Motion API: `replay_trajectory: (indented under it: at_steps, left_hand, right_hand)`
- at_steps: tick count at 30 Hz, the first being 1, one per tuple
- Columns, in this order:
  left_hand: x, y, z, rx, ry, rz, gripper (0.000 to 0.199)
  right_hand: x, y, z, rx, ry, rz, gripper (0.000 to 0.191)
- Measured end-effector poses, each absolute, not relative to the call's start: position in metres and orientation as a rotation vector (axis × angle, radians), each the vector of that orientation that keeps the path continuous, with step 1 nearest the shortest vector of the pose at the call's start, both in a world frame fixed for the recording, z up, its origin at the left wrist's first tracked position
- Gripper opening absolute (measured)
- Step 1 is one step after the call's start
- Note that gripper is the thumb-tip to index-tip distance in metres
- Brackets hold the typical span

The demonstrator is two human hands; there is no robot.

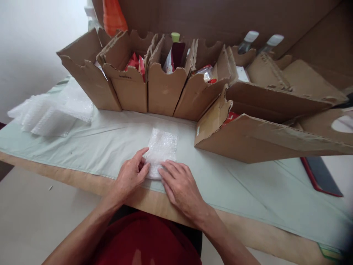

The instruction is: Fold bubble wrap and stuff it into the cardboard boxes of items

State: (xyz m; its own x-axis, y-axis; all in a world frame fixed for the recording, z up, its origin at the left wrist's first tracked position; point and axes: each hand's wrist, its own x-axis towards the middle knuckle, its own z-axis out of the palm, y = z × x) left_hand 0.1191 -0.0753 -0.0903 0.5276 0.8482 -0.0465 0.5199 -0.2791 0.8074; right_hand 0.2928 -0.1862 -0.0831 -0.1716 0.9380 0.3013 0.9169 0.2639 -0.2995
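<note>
A small folded piece of bubble wrap (162, 143) lies on the pale green cloth near the table's front edge. At its left edge is my left hand (132, 173), thumb and forefinger apart and touching the wrap, the other fingers curled and partly hidden. My right hand (179, 182) rests on the lower right part of the wrap, its fingers stretched out and lying on the surface. Whether anything is inside the wrap cannot be seen.
A row of cardboard bins (165, 90) with red packets stands behind the wrap. A larger cardboard box (248, 140) leans at the right. Loose bubble wrap sheets (52, 114) lie at the left. White-capped bottles (249, 38) stand behind. A dark red-edged case (321, 176) lies far right.
</note>
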Motion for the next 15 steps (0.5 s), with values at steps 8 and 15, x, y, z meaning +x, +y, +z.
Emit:
replay_trajectory:
  at_steps: [8, 15]
  left_hand:
    - [0.084, -0.093, -0.076, 2.443, 0.574, 0.668, 0.053]
    - [0.098, -0.082, -0.092, 2.192, 0.857, 0.621, 0.028]
  right_hand:
    - [0.306, -0.183, -0.062, -1.634, -1.949, 0.572, 0.025]
    - [0.313, -0.177, -0.059, -1.751, -1.644, 0.793, 0.021]
